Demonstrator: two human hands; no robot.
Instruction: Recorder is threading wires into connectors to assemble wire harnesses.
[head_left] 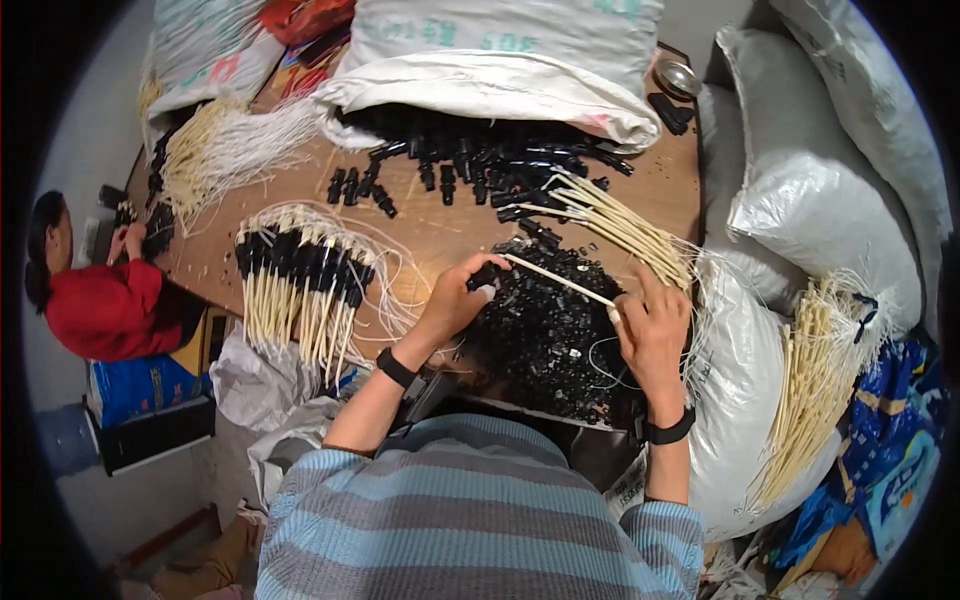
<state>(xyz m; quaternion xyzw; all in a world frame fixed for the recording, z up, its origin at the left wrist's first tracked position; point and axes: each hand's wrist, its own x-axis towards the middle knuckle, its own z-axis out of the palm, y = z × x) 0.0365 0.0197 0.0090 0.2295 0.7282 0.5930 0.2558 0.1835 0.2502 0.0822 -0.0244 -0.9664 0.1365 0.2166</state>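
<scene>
My left hand [462, 298] is closed around a small black plastic fitting [486, 277], mostly hidden by the fingers. Between thumb and fingers, my right hand [652, 325] grips one end of a thin cream tube [560, 279]. The tube slants up to the left, its far end close to the left fingertips; whether it touches the fitting I cannot tell. Beneath both hands spreads a heap of tiny black parts [555, 345]. A bundle of loose cream tubes [625, 230] lies just beyond my right hand. Left of my left hand are cream tubes with black fittings [300, 285] and white cords.
Larger black fittings [450, 175] spill from a white woven sack [490, 90] at the table's [420, 230] back. White cords [240, 150] lie at the back left. Full sacks [810, 160] and another tube bundle [800, 390] crowd the right. A person in red [110, 300] works at the left.
</scene>
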